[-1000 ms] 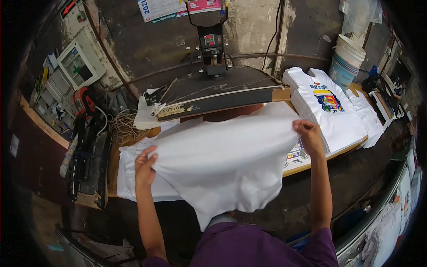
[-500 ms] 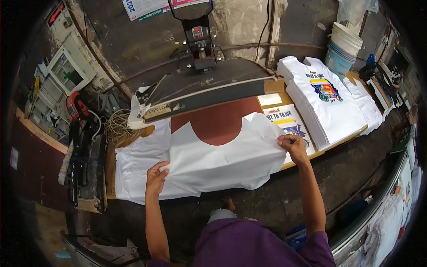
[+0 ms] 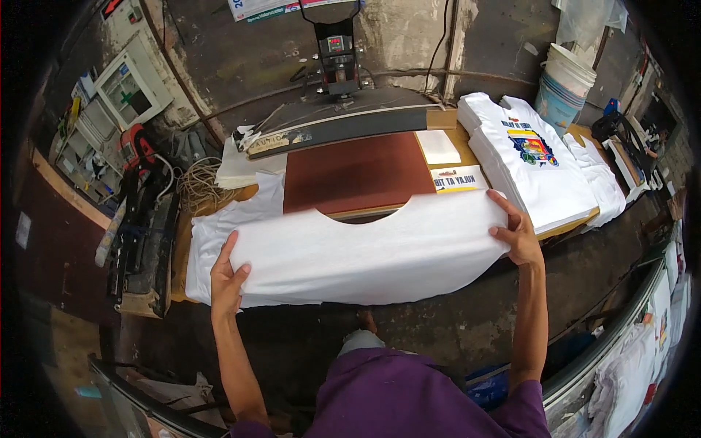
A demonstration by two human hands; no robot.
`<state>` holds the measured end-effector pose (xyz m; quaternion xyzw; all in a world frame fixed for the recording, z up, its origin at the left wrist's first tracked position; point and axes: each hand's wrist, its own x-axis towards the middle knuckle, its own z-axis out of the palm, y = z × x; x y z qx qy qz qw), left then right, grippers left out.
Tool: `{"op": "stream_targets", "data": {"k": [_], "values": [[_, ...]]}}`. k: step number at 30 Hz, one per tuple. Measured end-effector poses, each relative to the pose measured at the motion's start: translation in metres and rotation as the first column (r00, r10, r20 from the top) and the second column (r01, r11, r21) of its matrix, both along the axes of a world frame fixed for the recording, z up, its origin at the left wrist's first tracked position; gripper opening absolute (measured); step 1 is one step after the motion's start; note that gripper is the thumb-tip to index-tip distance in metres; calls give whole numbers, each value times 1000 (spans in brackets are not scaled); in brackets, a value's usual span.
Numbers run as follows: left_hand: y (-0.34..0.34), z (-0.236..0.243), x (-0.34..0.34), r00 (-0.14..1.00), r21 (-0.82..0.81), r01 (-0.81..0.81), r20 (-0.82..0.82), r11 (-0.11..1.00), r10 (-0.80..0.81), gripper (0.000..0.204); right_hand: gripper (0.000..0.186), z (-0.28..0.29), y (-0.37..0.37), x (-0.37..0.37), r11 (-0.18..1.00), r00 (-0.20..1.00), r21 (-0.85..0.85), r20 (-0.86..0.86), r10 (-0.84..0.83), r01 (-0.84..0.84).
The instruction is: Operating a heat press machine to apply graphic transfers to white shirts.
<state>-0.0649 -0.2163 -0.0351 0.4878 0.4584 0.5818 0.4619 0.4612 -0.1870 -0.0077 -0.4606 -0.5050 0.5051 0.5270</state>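
A plain white shirt [image 3: 372, 252] is stretched sideways between my two hands, its curved neckline toward the far side. My left hand [image 3: 228, 281] grips its left end, thumb on top. The right end is pinched in my right hand [image 3: 516, 232], between thumb and fingers. Just beyond the shirt lies the reddish-brown pad [image 3: 354, 171] of a heat press, bare on top. The raised dark upper plate [image 3: 350, 131] of the press stands over the pad's far edge. Other white shirts [image 3: 208, 241] lie on the table left of the pad, partly hidden by the held one.
A tall stack of printed white shirts [image 3: 537, 175] sits on the right. Between stack and pad are printed transfer sheets [image 3: 460, 179]. Buckets [image 3: 562, 87] stand behind the stack. At left are coiled string [image 3: 207, 182] and a second black press-like machine [image 3: 146, 226].
My hands have moved apart and pulled the shirt toward me, off most of the pad. It is now stretched flatter and wider, and more of the reddish-brown pad shows.
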Motion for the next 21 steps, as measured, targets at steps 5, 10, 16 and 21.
{"op": "stream_targets", "data": {"k": [5, 10, 16, 21], "values": [[-9, 0, -5, 974, 4, 75, -217, 997, -72, 79, 75, -7, -1, -6, 998, 987, 62, 163, 9, -19], [-12, -18, -11, 963, -30, 24, -267, 999, -31, 86, 81, -17, 4, -14, 994, 953, 105, 303, -26, -6], [1, -25, -12, 974, 20, 27, -224, 999, -22, 93, 86, -34, 37, -8, 1000, 974, 19, 224, 12, -17], [214, -35, -22, 973, -28, 56, -221, 998, -61, 81, 54, 11, 207, 20, 999, 952, 9, 303, -44, 44]]}}
